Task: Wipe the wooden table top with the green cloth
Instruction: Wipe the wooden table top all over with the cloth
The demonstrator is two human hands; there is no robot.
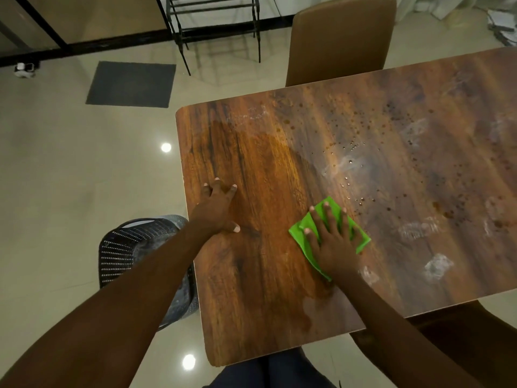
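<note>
In the head view, a folded bright green cloth (305, 233) is pressed flat on the brown wood-grain table top (265, 275) under the right hand (331, 239), whose fingers are spread over it. The left hand (216, 208) is laid flat on bare wood near the table's left edge, fingers splayed, nothing held. Droplets and whitish smears (419, 228) are seen right of the cloth. A black perforated plastic basket (123, 247) is seen on the floor beside the table.
</note>
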